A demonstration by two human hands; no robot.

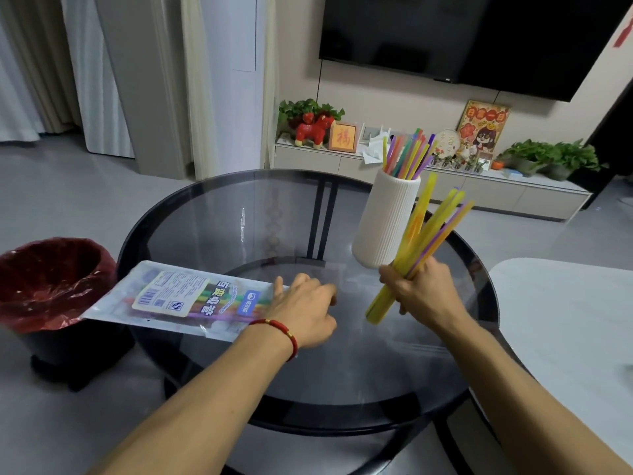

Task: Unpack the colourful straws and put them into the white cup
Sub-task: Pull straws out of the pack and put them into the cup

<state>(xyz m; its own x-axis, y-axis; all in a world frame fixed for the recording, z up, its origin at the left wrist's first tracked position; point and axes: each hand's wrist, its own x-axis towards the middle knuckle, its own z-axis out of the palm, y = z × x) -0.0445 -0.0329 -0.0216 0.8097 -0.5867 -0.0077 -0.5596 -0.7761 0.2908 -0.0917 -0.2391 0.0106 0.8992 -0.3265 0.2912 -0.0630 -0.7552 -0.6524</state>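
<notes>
Left hand (303,308) is lying loosely open on the straw packet (178,299). Right hand (416,286) is gripping a straw bundle (428,231) (mostly yellow) beside the white cup (387,221).

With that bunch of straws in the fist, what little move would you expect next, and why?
Probably lifting the right hand so its bundle of straws clears the white cup rim, then dropping them in. The cup already holds straws, the bundle sits beside it, and the left hand rests on the packet.

Both forearms bare, no sleeves. Red cord bracelet (286,332) with small gold bead on left wrist.
</notes>
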